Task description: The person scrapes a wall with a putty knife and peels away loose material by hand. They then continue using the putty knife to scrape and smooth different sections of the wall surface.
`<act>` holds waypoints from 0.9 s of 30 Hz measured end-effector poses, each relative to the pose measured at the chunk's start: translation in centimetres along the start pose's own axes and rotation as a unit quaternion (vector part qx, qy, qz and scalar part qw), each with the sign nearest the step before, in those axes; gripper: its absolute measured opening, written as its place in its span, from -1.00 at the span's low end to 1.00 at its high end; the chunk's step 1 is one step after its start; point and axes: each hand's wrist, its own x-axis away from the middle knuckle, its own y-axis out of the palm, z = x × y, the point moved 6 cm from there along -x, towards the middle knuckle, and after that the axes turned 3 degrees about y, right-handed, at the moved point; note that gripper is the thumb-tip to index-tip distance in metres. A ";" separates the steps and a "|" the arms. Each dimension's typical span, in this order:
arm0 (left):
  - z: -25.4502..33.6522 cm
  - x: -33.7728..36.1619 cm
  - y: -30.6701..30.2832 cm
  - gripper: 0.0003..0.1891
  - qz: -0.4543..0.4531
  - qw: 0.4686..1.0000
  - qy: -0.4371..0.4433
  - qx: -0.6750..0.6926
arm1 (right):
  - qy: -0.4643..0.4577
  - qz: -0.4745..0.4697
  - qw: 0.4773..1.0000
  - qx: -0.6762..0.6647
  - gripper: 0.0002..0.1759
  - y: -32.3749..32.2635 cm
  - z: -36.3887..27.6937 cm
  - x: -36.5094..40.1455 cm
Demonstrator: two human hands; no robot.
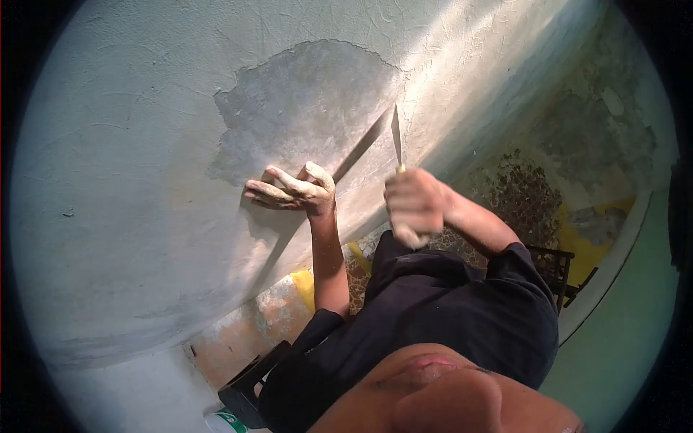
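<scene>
Right of centre, the right hand [415, 206] gripped a scraper [397, 137] near the upper-centre grey patch [310, 94], the left hand [292, 191] spread empty at centre left; scraping seemed in hand, the next stroke calling for a steady angle.

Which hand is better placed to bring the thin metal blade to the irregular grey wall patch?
Probably the right hand: it grips the blade by its pale handle; the left hand shows no tool.

A slim-bladed scraper [398, 137] is gripped in the right hand [415, 206], its blade pointed away from the body, beside a ragged-edged grey patch [310, 101] surrounded by paler wall [144, 144]; whether the wall is touched cannot be told.
</scene>
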 end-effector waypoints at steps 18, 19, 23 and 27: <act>-0.2 0.3 -0.2 -0.27 0.005 1.000 0.006 -0.006 | 0.045 -0.012 0.999 0.015 -0.69 0.5 1.5 0.1; -0.2 0.2 -0.1 -0.28 0.008 1.000 0.008 -0.005 | 0.027 -0.011 1.000 0.009 -0.71 -1.6 -0.1 -2.0; -0.4 0.7 0.0 -0.29 0.000 1.000 -0.002 0.001 | 0.007 -0.015 1.000 0.019 -0.65 -0.6 0.7 -2.4; -0.2 0.7 0.2 -0.30 0.023 1.000 0.000 -0.010 | -0.007 0.010 1.000 0.005 -0.64 -2.5 -1.3 -4.7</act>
